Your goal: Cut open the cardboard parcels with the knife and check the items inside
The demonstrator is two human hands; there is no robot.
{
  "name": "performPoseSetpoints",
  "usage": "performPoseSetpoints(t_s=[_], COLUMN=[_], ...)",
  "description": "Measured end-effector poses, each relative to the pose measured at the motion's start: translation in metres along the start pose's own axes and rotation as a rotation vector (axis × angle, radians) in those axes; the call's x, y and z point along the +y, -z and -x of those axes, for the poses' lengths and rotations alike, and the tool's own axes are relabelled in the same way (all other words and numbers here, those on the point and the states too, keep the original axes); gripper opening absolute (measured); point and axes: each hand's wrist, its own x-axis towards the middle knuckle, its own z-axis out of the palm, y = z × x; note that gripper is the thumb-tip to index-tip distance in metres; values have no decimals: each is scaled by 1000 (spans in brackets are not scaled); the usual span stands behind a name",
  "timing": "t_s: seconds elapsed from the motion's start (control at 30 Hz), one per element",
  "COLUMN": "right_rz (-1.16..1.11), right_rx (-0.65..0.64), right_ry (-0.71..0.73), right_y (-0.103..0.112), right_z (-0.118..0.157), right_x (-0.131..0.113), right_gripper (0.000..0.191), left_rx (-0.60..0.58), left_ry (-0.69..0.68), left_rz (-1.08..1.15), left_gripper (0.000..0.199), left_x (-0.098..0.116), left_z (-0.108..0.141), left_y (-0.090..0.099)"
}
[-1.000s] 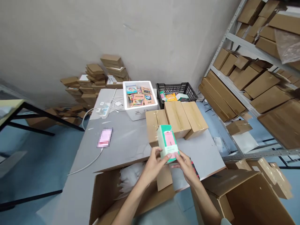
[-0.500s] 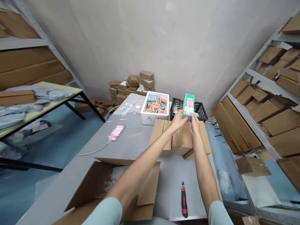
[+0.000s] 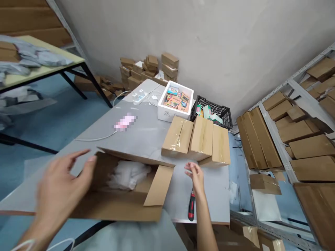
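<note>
My left hand (image 3: 64, 181), somewhat blurred, hovers at the left side of an open cardboard box (image 3: 117, 205), thumb and fingers apart with nothing between them. White wrapping material (image 3: 129, 174) lies inside that box. My right hand (image 3: 195, 174) is over the grey table (image 3: 146, 139), its fingers loosely curled and holding nothing that shows. Below it lies a red and black utility knife (image 3: 192, 207), its blade end partly hidden by the hand. Three closed cartons (image 3: 178, 136) stand just beyond. The green and white box (image 3: 207, 112) rests in the black crate (image 3: 225, 115).
A white foam box (image 3: 174, 115) of small colourful packets stands behind the cartons. A blurred-out pink item (image 3: 125, 122) with a cable lies on the table. Shelves of cartons (image 3: 311, 150) rise at the right; another table (image 3: 39, 75) with grey bags is at the left.
Both hands have let go of the green and white box, now in the black crate. My left hand has moved to the open box's left side; my right hand has drawn back near the knife.
</note>
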Motion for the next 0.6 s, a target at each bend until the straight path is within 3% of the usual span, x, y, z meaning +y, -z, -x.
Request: performPoseSetpoints(t_s=[0.07, 0.13, 0.2, 0.27, 0.33, 0.4, 0.5, 0.6], right_rz=[58, 111, 157, 204, 255, 308, 381, 417], right_rx=[-30, -62, -117, -150, -126, -89, -115, -137], right_ry=[-119, -251, -344, -367, -342, -313, -282, -248], right_y=[-2, -7, -16, -29, -43, -56, -78, -121], right_z=[37, 68, 92, 107, 117, 127, 148, 172], right_x=[29, 51, 65, 71, 68, 59, 46, 45], right_gripper=[76, 85, 90, 89, 87, 87, 81, 68], left_rx=[58, -14, -174, -374, -426, -404, -296, -284], left_ry=[99, 212, 371, 406, 409, 401, 394, 316], left_rz=[-49, 49, 187, 330, 410, 473, 557, 655], left_gripper=[54, 60, 61, 66, 67, 62, 53, 58], left_x=[-36, -64, -86, -105, -122, -137, -163, -197], left_z=[2, 5, 8, 13, 22, 34, 53, 66], left_y=[14, 19, 18, 15, 16, 28, 72, 142])
